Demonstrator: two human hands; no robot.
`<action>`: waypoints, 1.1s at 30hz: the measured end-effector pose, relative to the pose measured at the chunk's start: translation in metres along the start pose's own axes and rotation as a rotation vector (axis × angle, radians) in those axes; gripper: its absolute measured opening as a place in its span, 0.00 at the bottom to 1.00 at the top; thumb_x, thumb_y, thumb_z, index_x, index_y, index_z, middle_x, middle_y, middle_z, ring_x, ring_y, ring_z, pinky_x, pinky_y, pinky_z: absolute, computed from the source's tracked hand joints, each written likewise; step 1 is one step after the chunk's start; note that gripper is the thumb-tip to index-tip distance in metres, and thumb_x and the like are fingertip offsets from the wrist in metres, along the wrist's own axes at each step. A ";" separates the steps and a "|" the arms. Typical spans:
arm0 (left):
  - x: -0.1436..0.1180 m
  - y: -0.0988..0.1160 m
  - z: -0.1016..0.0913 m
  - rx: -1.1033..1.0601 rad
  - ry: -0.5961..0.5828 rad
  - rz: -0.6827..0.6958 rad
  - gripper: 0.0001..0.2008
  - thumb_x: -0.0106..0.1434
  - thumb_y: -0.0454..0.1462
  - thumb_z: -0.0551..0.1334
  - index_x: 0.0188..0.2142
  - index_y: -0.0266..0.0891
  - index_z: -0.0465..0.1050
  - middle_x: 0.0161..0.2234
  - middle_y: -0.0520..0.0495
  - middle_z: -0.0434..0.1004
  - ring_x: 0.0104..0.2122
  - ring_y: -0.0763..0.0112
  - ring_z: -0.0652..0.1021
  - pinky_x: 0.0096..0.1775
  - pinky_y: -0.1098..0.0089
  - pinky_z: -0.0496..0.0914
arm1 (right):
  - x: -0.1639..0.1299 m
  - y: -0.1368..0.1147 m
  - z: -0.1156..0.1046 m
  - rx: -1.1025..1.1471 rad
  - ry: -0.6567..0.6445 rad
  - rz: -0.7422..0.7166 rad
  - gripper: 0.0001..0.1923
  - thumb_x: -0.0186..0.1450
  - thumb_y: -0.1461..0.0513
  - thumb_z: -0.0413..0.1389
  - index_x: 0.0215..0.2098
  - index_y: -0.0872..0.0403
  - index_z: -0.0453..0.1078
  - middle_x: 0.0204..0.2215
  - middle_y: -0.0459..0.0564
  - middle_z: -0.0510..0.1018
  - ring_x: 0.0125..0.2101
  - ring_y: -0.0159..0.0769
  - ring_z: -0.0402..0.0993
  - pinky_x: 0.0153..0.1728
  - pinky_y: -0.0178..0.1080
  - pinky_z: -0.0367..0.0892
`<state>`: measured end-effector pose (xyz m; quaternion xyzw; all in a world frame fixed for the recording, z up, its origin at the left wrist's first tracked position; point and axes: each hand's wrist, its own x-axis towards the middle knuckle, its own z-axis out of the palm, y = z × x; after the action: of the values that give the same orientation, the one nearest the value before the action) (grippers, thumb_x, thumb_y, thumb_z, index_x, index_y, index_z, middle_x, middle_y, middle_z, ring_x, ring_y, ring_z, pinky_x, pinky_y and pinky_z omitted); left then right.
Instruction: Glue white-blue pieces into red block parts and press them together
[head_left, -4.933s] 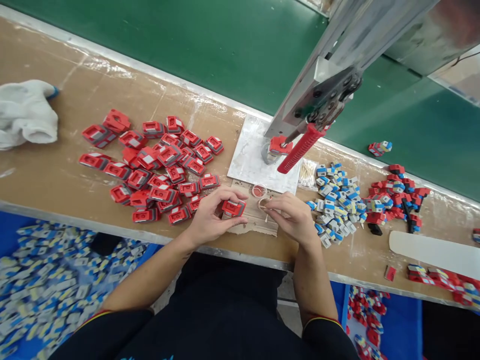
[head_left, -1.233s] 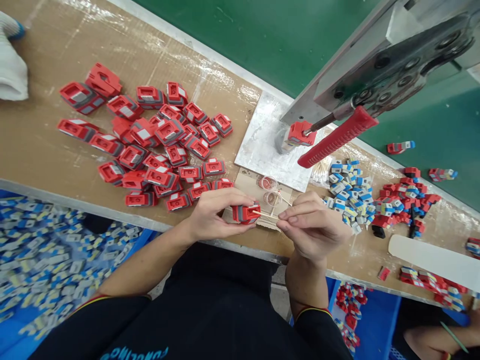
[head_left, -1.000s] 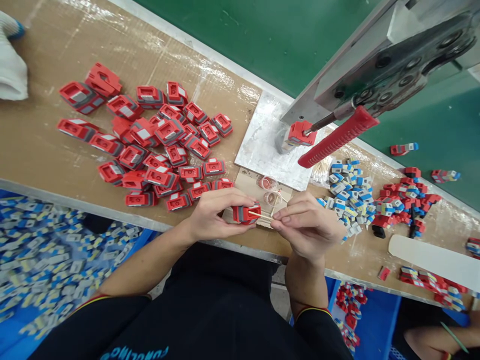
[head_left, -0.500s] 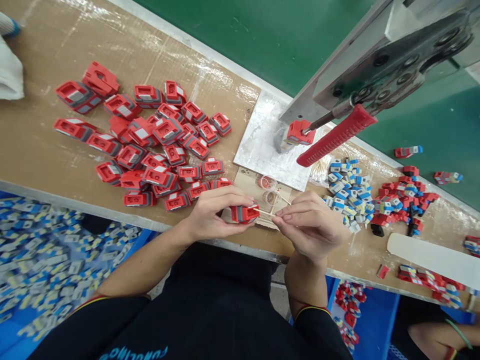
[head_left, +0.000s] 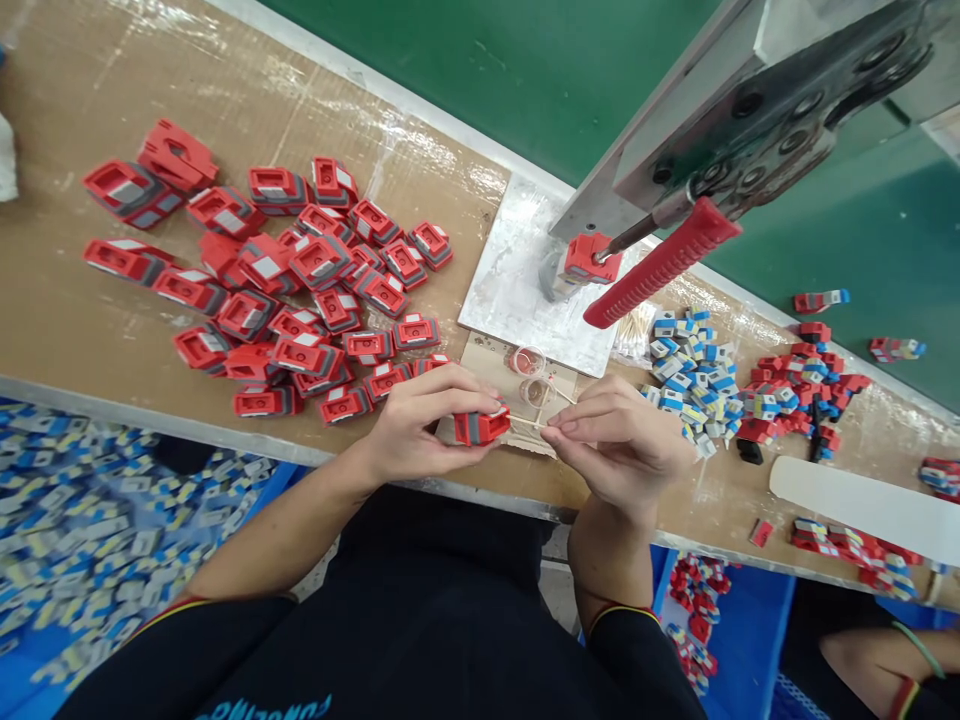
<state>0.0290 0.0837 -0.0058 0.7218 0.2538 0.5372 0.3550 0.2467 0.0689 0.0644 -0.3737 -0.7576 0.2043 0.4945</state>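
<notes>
Left hand (head_left: 409, 435): fingers closed around one red part (head_left: 480, 426). Right hand (head_left: 619, 445): fingers pinching thin wooden stick (head_left: 527, 421), its tip touching the part, above desk (head_left: 90, 330) edge.

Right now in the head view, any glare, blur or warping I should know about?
Head view: glare on the clear tape and the metal plate; motion blur on the bin parts at lower left; wide-angle bending of the bench edge. The red part between left hand and right hand stays fairly sharp.
</notes>
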 end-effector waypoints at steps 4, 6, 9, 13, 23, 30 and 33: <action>0.000 0.000 0.000 0.010 0.000 -0.001 0.14 0.61 0.34 0.77 0.46 0.40 0.82 0.39 0.43 0.86 0.39 0.64 0.87 0.43 0.68 0.83 | 0.000 0.001 -0.002 0.047 -0.029 0.004 0.10 0.63 0.69 0.71 0.35 0.49 0.79 0.25 0.43 0.86 0.21 0.33 0.80 0.25 0.37 0.75; 0.000 0.000 -0.001 0.012 -0.008 0.005 0.14 0.61 0.33 0.77 0.46 0.40 0.82 0.39 0.43 0.87 0.39 0.64 0.87 0.43 0.68 0.83 | -0.001 0.001 -0.003 0.066 -0.046 0.004 0.10 0.63 0.68 0.71 0.36 0.49 0.79 0.25 0.44 0.86 0.21 0.33 0.80 0.24 0.37 0.75; 0.001 -0.001 -0.002 -0.001 -0.016 0.011 0.14 0.61 0.33 0.77 0.47 0.40 0.82 0.40 0.42 0.87 0.40 0.64 0.88 0.44 0.68 0.84 | 0.000 -0.001 -0.002 0.085 -0.028 0.002 0.09 0.63 0.69 0.71 0.35 0.49 0.79 0.25 0.44 0.86 0.21 0.33 0.81 0.25 0.37 0.75; 0.000 -0.001 -0.002 -0.012 -0.024 0.020 0.13 0.63 0.32 0.76 0.47 0.39 0.82 0.41 0.41 0.87 0.42 0.64 0.88 0.45 0.68 0.84 | 0.001 -0.004 0.007 0.115 -0.029 -0.016 0.11 0.63 0.70 0.71 0.33 0.51 0.76 0.24 0.44 0.86 0.20 0.32 0.80 0.25 0.36 0.74; -0.002 -0.002 0.000 -0.068 0.050 0.000 0.14 0.61 0.34 0.77 0.46 0.40 0.82 0.42 0.41 0.89 0.41 0.64 0.89 0.45 0.69 0.85 | -0.026 0.008 -0.028 -0.003 0.182 0.065 0.07 0.66 0.66 0.70 0.35 0.50 0.78 0.25 0.43 0.84 0.23 0.34 0.78 0.26 0.40 0.70; -0.004 -0.001 -0.003 -0.108 0.042 -0.032 0.15 0.60 0.34 0.78 0.46 0.39 0.81 0.43 0.39 0.89 0.42 0.61 0.90 0.45 0.67 0.85 | -0.036 0.028 -0.005 -0.364 -0.134 0.082 0.05 0.68 0.64 0.69 0.37 0.49 0.78 0.37 0.48 0.86 0.35 0.38 0.80 0.38 0.42 0.74; -0.003 0.001 -0.006 -0.093 0.044 -0.057 0.16 0.59 0.30 0.77 0.46 0.39 0.81 0.45 0.40 0.89 0.43 0.61 0.90 0.46 0.67 0.85 | -0.043 0.031 -0.014 -0.380 -0.247 0.170 0.10 0.69 0.55 0.69 0.47 0.47 0.81 0.46 0.53 0.84 0.44 0.43 0.79 0.45 0.46 0.77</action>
<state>0.0225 0.0822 -0.0064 0.6850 0.2567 0.5537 0.3978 0.2810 0.0544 0.0237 -0.4945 -0.8031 0.1432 0.3000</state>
